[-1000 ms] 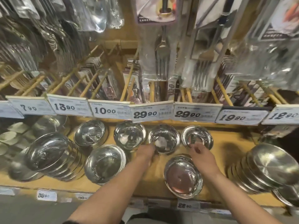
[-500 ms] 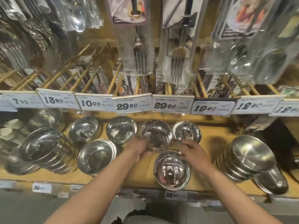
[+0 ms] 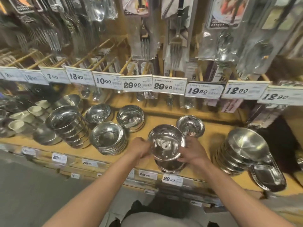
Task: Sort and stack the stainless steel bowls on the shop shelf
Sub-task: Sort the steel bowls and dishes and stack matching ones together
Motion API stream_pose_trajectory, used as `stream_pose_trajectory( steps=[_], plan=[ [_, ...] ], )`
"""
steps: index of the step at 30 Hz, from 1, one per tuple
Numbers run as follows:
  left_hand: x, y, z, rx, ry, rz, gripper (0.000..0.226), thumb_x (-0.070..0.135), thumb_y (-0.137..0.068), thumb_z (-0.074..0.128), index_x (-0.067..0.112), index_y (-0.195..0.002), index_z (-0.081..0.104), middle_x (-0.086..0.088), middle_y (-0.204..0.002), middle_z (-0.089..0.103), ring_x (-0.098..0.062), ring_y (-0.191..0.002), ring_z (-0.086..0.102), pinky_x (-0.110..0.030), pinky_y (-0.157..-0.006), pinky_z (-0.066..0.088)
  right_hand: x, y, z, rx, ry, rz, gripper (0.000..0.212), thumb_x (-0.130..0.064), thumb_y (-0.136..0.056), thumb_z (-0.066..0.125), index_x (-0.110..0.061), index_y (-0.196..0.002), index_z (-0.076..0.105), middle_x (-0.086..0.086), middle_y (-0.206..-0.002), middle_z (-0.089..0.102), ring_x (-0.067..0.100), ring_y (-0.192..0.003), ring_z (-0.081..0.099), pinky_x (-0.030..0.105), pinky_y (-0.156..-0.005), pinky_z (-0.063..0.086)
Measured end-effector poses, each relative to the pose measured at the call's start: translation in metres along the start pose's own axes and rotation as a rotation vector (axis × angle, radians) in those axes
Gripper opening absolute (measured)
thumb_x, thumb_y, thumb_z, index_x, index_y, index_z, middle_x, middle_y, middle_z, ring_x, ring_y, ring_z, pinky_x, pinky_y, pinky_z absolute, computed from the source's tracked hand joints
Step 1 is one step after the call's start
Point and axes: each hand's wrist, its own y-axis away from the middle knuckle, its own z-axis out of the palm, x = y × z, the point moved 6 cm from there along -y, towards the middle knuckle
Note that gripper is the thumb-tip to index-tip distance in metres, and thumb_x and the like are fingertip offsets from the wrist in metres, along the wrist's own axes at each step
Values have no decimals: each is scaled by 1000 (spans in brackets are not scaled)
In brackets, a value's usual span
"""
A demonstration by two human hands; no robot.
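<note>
A steel bowl point(image 3: 166, 142) is held by its rim between both hands, just above another bowl, the lower bowl point(image 3: 170, 166), at the front edge of the wooden shelf point(image 3: 211, 128). The left hand point(image 3: 141, 147) is curled against the bowl's left rim; the right hand point(image 3: 192, 152) has its fingers pinching the right rim. The held bowl appears about to be nested into the one beneath, though whether the two touch cannot be told.

Some sorting looks done: a leaning stack point(image 3: 65, 124) lies on its side at the left, a nested front stack point(image 3: 109, 138) sits beside it, and a pile of plates point(image 3: 242, 148) rests at the right. Still single, as far as can be seen, are a small bowl point(image 3: 191, 126) just behind the held one and two back bowls point(image 3: 98, 113) point(image 3: 131, 117) further left, the second perhaps already a short stack.

The task is judged roughly midway: the held bowl remains to be seated, and the loose ones to be matched by size.
</note>
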Motion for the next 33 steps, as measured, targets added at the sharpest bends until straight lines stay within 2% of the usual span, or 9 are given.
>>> stream_pose_trajectory(
  steps=[4, 7, 11, 13, 16, 18, 22, 28, 33],
  plan=[
    [1, 4, 7, -3, -66, 88, 21, 19, -92, 69, 10, -111, 67, -13, -106, 75, -34, -100, 72, -50, -90, 59, 12, 5, -7, 19, 39, 3, 34, -8, -89, 74, -28, -115, 64, -1, -122, 68, 19, -99, 71, 35, -71, 65],
    [-1, -1, 15, 6, -102, 111, 14, 16, -94, 68, 9, -105, 71, -13, -104, 74, -34, -95, 73, -49, -85, 61, 15, 3, -14, 86, 101, -6, 49, -8, -92, 71, -27, -136, 60, 0, -132, 65, 19, -96, 71, 23, -58, 61],
    [-6, -3, 24, 14, -215, 132, 10, 13, -89, 72, 8, -97, 74, -13, -95, 75, -32, -88, 74, -46, -80, 63, 14, 4, -25, 152, 253, -42, 54, -17, -93, 71, -26, -145, 56, 2, -137, 64, 11, -75, 74, 21, -61, 61],
    [-9, -6, 26, 7, -251, 144, 9, 10, -90, 69, 5, -94, 74, -12, -91, 74, -29, -83, 75, -44, -76, 63, 10, 8, -26, 184, 408, -91, 50, -29, -94, 70, -26, -143, 58, 0, -132, 68, -1, -56, 66, 4, -49, 46],
    [-6, -11, 25, 11, -310, 164, 11, 5, -90, 63, 10, -88, 73, -6, -86, 72, -21, -71, 72, -32, -63, 63, 8, 11, -23, 222, 468, -152, 45, -31, -95, 68, -23, -139, 61, -14, -103, 68, -10, -50, 54, -3, -49, 37],
    [-2, -15, 25, -13, -321, 174, 10, 6, -90, 64, 9, -91, 74, -6, -86, 73, -27, -80, 75, -41, -70, 64, 12, 13, -23, 212, 426, -139, 43, -26, -94, 68, -23, -137, 62, -18, -96, 62, -16, -58, 59, 0, -48, 39],
    [8, -22, 24, -52, -398, 234, 16, 16, -91, 66, 5, -100, 73, -15, -99, 75, -32, -88, 74, -45, -82, 62, 22, 13, -21, 195, 464, -54, 39, -32, -94, 63, -24, -133, 61, -5, -122, 65, 6, -88, 57, 18, -71, 39],
    [13, -37, 24, -58, -421, 277, 9, 19, -91, 68, 9, -92, 68, -9, -82, 74, -28, -82, 76, -47, -81, 62, 11, -6, -23, 267, 561, -102, 10, -30, -93, 64, -25, -96, 72, 0, -95, 71, 14, -79, 58, 25, -67, 39],
    [6, -42, 24, -58, -392, 302, 22, 21, -96, 65, -1, -100, 70, -18, -88, 76, -26, -72, 71, -50, -83, 61, 15, -10, -23, 277, 565, -159, 19, -26, -90, 59, -18, -79, 72, -7, -66, 67, 22, -72, 68, 28, -60, 50]
  ],
)
